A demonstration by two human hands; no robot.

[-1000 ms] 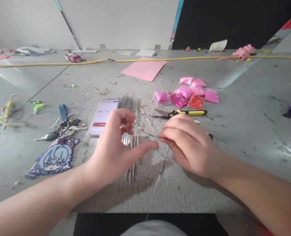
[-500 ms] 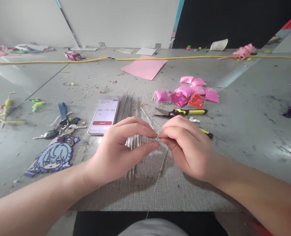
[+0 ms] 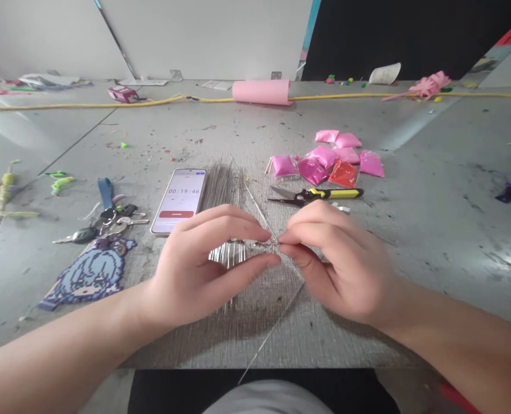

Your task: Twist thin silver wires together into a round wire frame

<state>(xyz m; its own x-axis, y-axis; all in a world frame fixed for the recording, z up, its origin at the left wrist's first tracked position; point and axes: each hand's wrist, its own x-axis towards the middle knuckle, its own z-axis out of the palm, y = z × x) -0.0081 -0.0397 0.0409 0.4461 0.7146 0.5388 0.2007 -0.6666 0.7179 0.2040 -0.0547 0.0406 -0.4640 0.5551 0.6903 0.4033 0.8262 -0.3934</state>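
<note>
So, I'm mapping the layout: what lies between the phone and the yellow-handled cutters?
Head view: a bundle of thin silver wires lies between the phone and the yellow-handled cutters. Nearer, left hand and right hand pinch one wire.

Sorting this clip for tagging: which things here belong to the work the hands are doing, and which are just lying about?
In use: left hand and right hand, both pinching one thin wire; wire bundle under them.

Lying about, untouched: phone, keys, bead charm, snips, pink bags, pink paper roll.
</note>
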